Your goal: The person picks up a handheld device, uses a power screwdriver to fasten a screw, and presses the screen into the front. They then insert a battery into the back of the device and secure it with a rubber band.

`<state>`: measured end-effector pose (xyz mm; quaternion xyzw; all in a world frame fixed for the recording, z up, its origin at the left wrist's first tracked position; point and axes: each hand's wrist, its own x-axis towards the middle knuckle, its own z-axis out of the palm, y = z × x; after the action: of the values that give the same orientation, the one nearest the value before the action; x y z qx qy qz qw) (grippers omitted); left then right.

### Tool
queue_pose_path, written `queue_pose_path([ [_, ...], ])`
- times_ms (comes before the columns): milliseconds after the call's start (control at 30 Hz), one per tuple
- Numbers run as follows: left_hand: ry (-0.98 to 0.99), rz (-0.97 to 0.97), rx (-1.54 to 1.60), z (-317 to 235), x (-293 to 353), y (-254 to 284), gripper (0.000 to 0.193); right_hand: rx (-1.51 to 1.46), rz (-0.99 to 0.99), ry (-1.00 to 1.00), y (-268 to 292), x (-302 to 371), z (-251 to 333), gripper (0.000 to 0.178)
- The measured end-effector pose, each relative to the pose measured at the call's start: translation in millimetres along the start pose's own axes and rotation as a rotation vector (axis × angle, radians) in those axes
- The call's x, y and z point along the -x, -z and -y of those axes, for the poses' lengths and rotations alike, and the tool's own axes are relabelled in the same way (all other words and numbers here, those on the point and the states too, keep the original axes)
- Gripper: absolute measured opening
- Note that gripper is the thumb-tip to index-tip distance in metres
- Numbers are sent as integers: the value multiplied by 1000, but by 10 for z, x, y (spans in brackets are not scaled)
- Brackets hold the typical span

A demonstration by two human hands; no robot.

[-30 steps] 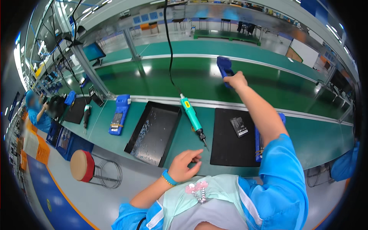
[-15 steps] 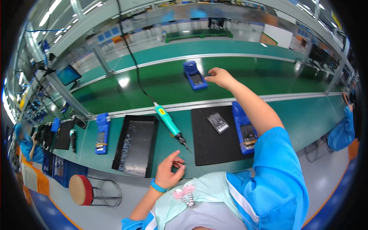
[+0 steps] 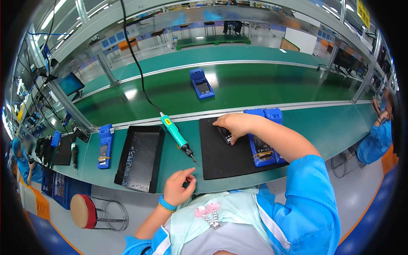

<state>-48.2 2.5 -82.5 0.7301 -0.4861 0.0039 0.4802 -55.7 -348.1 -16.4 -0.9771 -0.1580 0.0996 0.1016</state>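
My right hand [image 3: 236, 125] reaches over the black mat [image 3: 216, 163] and grips a flat black battery pack [image 3: 225, 136] by its edges, partly covering it. To its right, under my forearm, two blue handheld devices [image 3: 260, 156] lie side by side; the nearer-left one has a tan band round its lower end. My left hand [image 3: 180, 187] hovers at the table's front edge, fingers loosely bent and apart, holding nothing. Just above it, the bit of a green electric screwdriver [image 3: 175, 132] points down to the right; its black cord runs upward.
A black tray [image 3: 156, 159] with many small screws stands left of the screwdriver. Farther left lies another banded blue device [image 3: 104, 146]. One more blue device [image 3: 202, 84] is on the green conveyor belt [image 3: 263, 83]. People sit at both sides; a round stool [image 3: 83, 211] stands lower left.
My right hand has come back from the conveyor to the battery pack on the mat and taken hold of it. The conveyor device appears farther left. My left hand stays near the table edge.
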Motion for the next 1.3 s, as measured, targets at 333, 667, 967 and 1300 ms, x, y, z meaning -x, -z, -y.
queue_pose_path([
  [333,-191,-104,-199,-18,-16,-42,35,-89,-475,-486,189,-1310,-1025,78],
  [667,-128,-108,-159,29,22,-16,33,-137,-651,-318,572,-719,-734,60],
  [967,-162,-66,-163,43,-20,-6,35,9,142,-503,437,620,-445,94],
  [1300,81,-88,258,-152,-191,-65,58,-195,-271,16,732,298,46,80],
])
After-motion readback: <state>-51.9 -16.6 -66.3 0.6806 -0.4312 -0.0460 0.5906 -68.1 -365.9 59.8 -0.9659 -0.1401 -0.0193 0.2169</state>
